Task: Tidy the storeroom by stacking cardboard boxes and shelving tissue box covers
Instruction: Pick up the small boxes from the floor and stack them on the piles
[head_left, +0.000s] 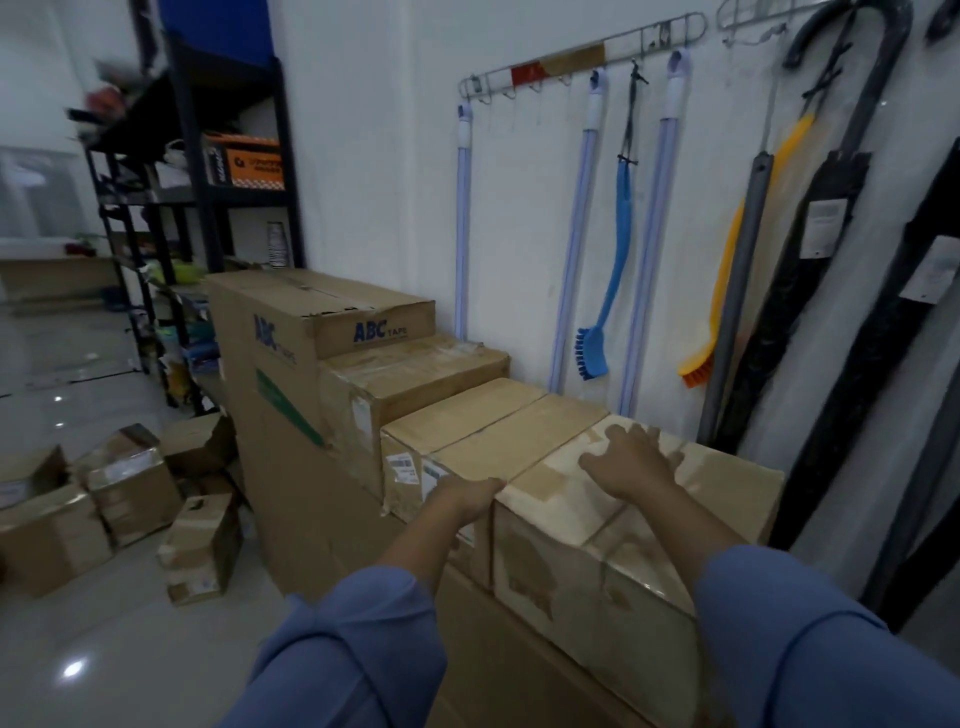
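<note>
Against the wall, the taped cardboard box (597, 525) is steadied: right hand (631, 457) spread flat on top, left hand (467, 493) curled over its left corner. It should be slid flush with the neighbouring box (493, 426).

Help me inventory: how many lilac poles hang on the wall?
3 poles on the rack: one at its left end, one left of the blue brush, one right of it. Boxes hide their bottoms.
</note>
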